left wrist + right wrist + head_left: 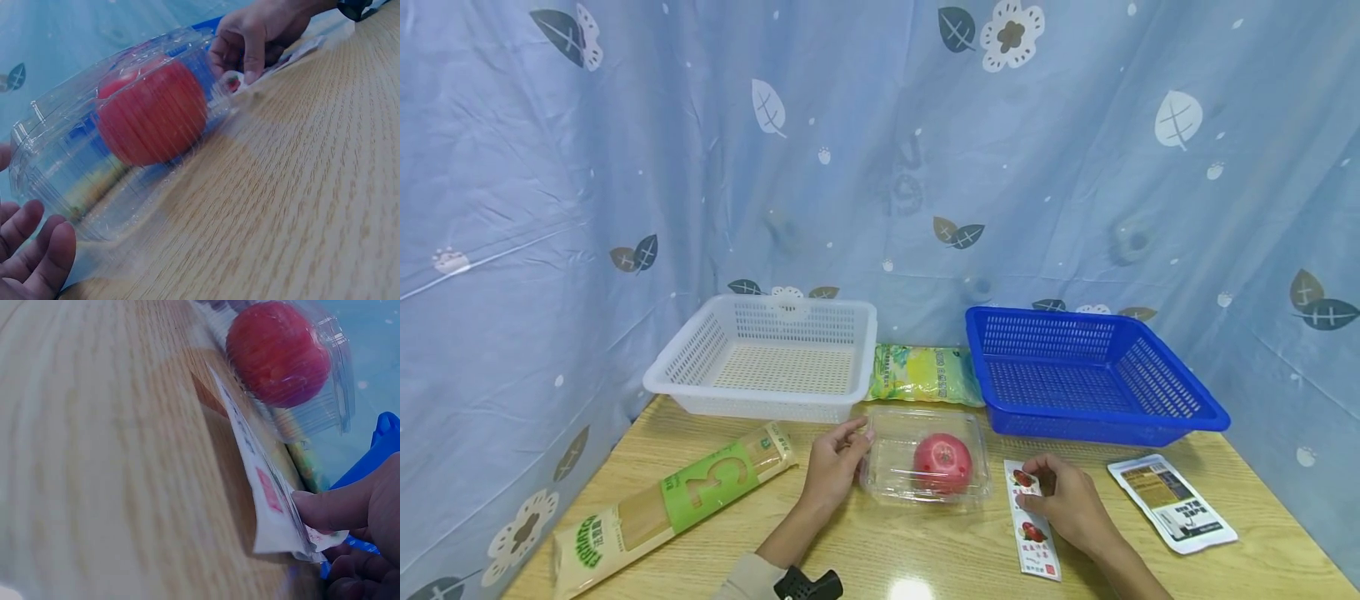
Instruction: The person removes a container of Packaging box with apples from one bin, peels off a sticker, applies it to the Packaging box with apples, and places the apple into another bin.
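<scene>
A clear plastic clamshell box (891, 457) with a round red tomato-like fruit (943, 463) inside stands in the middle of the table. My left hand (837, 467) is at the box's left end, its fingers loosely bent against the edge. The left wrist view shows those fingers (47, 259) beside the box wall without wrapping round it. On the other side, my right hand (1067, 504) pinches a narrow white packet (1036, 542) printed with red fruit. In the right wrist view, the thumb presses on the packet (265, 506), one end of which is raised off the wood.
Behind are a white basket (760, 406) at left and a blue basket (1097, 427) at right, with a green-yellow bag (925, 375) between them. A long noodle pack (677, 500) lies at left. A white-edged pouch (1172, 504) lies at right. Blue curtain (850, 167) hangs behind.
</scene>
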`<state>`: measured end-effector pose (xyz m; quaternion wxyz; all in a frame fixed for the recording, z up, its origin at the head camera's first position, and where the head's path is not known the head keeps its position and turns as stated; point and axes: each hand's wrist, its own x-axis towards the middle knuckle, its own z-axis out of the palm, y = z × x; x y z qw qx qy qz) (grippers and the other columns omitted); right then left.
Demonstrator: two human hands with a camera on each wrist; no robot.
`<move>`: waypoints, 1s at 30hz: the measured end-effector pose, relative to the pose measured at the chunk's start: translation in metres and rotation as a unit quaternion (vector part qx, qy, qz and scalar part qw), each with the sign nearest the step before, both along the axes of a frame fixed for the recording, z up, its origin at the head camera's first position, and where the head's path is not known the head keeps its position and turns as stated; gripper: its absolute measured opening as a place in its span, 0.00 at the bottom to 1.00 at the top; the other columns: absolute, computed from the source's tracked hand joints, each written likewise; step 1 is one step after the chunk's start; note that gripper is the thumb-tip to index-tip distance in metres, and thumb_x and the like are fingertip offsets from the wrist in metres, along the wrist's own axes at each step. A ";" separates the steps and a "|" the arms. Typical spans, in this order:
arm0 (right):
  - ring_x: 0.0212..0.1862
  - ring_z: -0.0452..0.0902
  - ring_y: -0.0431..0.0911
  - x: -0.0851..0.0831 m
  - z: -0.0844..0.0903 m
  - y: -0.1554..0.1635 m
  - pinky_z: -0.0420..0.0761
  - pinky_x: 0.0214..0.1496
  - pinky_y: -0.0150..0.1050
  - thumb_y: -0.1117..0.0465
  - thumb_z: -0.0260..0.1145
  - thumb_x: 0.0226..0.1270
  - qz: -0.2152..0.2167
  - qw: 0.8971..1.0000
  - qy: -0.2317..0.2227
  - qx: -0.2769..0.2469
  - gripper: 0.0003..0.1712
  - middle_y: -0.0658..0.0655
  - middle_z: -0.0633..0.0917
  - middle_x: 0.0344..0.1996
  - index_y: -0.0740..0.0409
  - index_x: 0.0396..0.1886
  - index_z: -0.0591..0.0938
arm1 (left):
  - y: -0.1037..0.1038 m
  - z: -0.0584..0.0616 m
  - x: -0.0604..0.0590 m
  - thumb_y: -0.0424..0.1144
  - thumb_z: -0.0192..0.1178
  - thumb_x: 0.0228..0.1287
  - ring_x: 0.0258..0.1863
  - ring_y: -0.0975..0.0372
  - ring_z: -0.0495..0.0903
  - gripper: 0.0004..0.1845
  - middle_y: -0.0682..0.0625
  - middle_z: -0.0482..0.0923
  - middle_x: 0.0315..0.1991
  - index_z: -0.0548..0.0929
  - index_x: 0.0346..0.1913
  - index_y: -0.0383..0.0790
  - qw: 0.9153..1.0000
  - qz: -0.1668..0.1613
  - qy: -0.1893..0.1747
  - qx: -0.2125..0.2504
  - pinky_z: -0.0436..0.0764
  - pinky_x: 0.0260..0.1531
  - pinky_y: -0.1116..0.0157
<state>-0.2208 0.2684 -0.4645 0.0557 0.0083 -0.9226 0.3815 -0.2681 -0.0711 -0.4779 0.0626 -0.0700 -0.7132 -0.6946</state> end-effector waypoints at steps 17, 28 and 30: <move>0.31 0.78 0.35 -0.001 -0.015 -0.004 0.82 0.34 0.30 0.81 0.77 0.39 0.015 0.988 0.148 -0.042 0.21 0.47 0.85 0.27 0.52 0.24 0.85 | -0.001 0.001 0.000 0.40 0.64 0.70 0.18 0.66 0.74 0.24 0.49 0.78 0.30 0.78 0.64 0.30 1.000 -0.010 0.006 0.006 0.76 0.18 0.73; 0.32 0.78 0.36 0.000 -0.016 -0.003 0.81 0.27 0.32 0.85 0.59 0.45 0.049 0.984 0.152 -0.081 0.22 0.53 0.85 0.33 0.56 0.30 0.83 | 0.000 0.001 0.001 0.41 0.65 0.70 0.17 0.66 0.74 0.25 0.50 0.77 0.27 0.77 0.64 0.29 1.000 -0.009 0.009 0.012 0.76 0.18 0.73; 0.28 0.77 0.36 0.002 -0.015 -0.003 0.80 0.22 0.34 0.85 0.58 0.50 0.060 0.983 0.141 -0.103 0.20 0.55 0.84 0.34 0.58 0.32 0.81 | 0.000 0.000 0.001 0.40 0.64 0.71 0.17 0.66 0.74 0.25 0.51 0.76 0.26 0.77 0.64 0.29 1.000 -0.009 0.008 0.009 0.76 0.18 0.73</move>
